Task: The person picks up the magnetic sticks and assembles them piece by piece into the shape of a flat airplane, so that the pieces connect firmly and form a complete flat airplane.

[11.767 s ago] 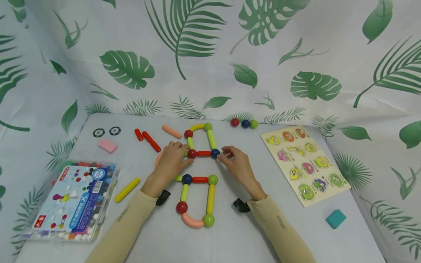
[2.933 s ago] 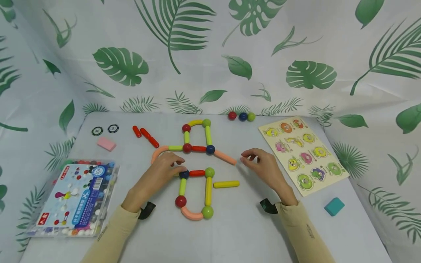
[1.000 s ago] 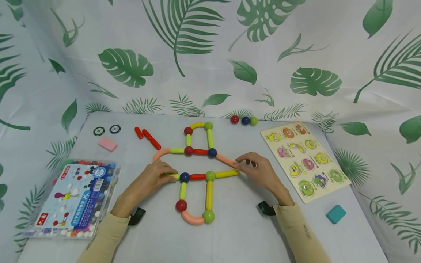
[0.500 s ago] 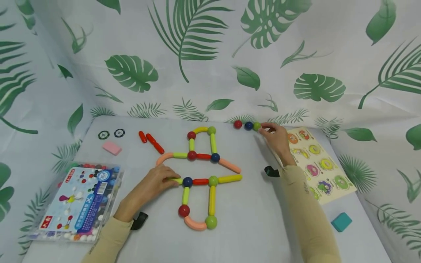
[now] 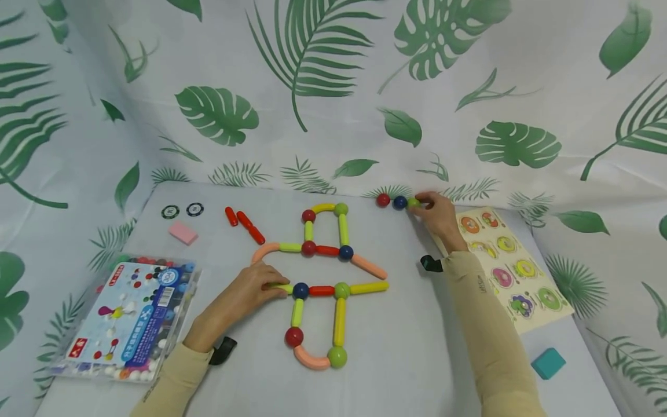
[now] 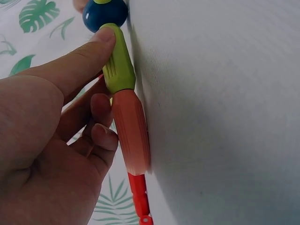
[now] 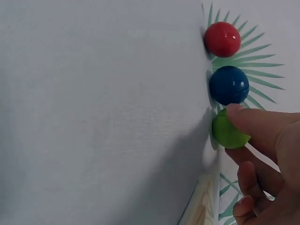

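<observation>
My left hand point(image 5: 247, 294) pinches a lime-green rod point(image 6: 121, 68) between thumb and fingers. That rod lines up with a blue ball point(image 5: 300, 291) of the nearer ball-and-rod loop, from which a yellow rod point(image 5: 369, 288) sticks out rightward. A salmon rod point(image 6: 131, 131) lies by the left fingers in the left wrist view. At the table's back edge my right hand point(image 5: 439, 215) pinches a green ball point(image 7: 228, 130), thumb on top. Beside it in a row sit a blue ball point(image 7: 229, 85) and a red ball point(image 7: 222, 40). The farther loop's straight salmon rod point(image 5: 370, 266) slants toward the yellow rod.
A clear box of small beads point(image 5: 125, 318) stands at the left. Red rods point(image 5: 250, 227), a pink block point(image 5: 183, 233) and two round chips point(image 5: 170, 211) lie at the back left. The fruit puzzle board point(image 5: 513, 272) lies under the right forearm, near a teal block point(image 5: 549, 364).
Earlier, the straight salmon rod and the yellow rod were added on the right. In the last second my right hand left them for the green ball; the left hand keeps its grip.
</observation>
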`<state>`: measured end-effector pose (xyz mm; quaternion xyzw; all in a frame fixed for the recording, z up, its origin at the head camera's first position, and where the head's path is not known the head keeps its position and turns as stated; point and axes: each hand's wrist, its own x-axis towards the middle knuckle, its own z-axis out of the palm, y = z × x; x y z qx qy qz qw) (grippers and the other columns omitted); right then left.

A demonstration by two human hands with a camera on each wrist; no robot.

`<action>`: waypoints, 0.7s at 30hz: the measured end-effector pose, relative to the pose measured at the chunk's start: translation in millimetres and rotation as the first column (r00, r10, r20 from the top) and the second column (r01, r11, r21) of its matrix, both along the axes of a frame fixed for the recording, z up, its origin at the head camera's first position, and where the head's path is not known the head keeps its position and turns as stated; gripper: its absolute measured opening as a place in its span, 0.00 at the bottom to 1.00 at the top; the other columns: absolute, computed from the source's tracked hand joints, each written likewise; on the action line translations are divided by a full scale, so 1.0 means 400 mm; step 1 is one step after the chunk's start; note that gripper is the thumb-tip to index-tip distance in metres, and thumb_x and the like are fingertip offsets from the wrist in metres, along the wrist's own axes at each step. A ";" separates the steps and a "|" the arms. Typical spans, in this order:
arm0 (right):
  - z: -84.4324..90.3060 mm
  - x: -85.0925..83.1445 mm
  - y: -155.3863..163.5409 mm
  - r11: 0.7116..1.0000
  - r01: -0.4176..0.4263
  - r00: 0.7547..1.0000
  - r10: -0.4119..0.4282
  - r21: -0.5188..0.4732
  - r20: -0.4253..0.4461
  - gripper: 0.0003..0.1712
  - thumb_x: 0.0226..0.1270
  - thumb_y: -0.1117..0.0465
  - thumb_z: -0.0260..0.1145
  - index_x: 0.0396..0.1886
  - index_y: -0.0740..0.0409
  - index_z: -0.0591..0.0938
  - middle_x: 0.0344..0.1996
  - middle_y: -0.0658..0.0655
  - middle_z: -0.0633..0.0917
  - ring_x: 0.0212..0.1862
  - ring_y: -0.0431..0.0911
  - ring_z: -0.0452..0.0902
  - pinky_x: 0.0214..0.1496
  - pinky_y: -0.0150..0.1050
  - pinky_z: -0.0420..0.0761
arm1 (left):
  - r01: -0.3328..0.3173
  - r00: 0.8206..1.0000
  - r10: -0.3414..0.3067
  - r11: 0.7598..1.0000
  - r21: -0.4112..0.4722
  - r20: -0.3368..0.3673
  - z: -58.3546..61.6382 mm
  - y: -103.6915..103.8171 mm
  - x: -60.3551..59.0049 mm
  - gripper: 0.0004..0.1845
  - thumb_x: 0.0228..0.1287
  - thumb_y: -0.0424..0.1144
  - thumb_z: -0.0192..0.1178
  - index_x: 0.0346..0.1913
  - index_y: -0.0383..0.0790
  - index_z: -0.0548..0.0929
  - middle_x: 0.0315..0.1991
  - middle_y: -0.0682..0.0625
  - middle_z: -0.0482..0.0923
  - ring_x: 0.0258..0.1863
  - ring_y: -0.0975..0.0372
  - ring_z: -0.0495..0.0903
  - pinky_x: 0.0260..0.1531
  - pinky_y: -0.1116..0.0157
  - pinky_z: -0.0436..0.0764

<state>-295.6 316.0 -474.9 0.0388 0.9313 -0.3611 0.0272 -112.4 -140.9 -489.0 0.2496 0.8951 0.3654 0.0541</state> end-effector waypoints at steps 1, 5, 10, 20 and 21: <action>0.000 0.007 0.005 1.000 0.001 1.000 -0.001 0.003 -0.008 0.26 0.69 0.54 0.70 0.63 0.57 0.78 0.58 0.61 0.81 0.52 0.51 0.71 0.44 0.39 0.75 | 0.003 1.000 -0.003 1.000 0.003 -0.002 -0.001 0.002 0.000 0.13 0.60 0.40 0.73 0.49 0.44 0.91 0.44 0.56 0.88 0.48 0.63 0.83 0.51 0.59 0.83; 0.008 0.047 0.015 1.000 0.000 0.999 0.001 0.014 -0.046 0.26 0.70 0.51 0.70 0.62 0.58 0.79 0.57 0.61 0.82 0.51 0.51 0.71 0.44 0.40 0.73 | 0.000 1.000 0.000 1.000 0.008 -0.004 -0.003 0.008 0.001 0.14 0.59 0.40 0.73 0.49 0.45 0.91 0.44 0.57 0.88 0.48 0.63 0.82 0.51 0.59 0.83; 0.019 0.151 0.017 0.999 -0.043 0.994 0.044 0.018 -0.096 0.25 0.69 0.46 0.70 0.59 0.53 0.81 0.55 0.56 0.83 0.50 0.48 0.71 0.45 0.39 0.70 | -0.014 1.000 0.014 1.000 0.003 0.012 -0.002 0.010 0.000 0.15 0.59 0.40 0.74 0.49 0.45 0.91 0.44 0.57 0.88 0.48 0.62 0.81 0.51 0.59 0.83; 0.001 0.397 -0.011 0.964 -0.263 0.965 0.262 -0.038 -0.021 0.20 0.64 0.46 0.74 0.53 0.44 0.83 0.43 0.50 0.83 0.45 0.47 0.71 0.43 0.33 0.69 | -0.006 1.000 0.006 1.000 0.017 -0.019 0.000 0.008 0.001 0.14 0.58 0.39 0.74 0.48 0.43 0.91 0.42 0.55 0.88 0.45 0.61 0.82 0.47 0.59 0.83; -0.002 0.411 -0.017 0.961 -0.274 0.962 0.273 -0.045 -0.013 0.20 0.63 0.46 0.75 0.52 0.43 0.83 0.43 0.50 0.83 0.45 0.46 0.71 0.43 0.33 0.70 | -0.004 1.000 0.004 1.000 0.020 -0.021 0.000 0.010 0.002 0.14 0.58 0.38 0.74 0.48 0.43 0.91 0.42 0.55 0.88 0.45 0.62 0.82 0.47 0.60 0.83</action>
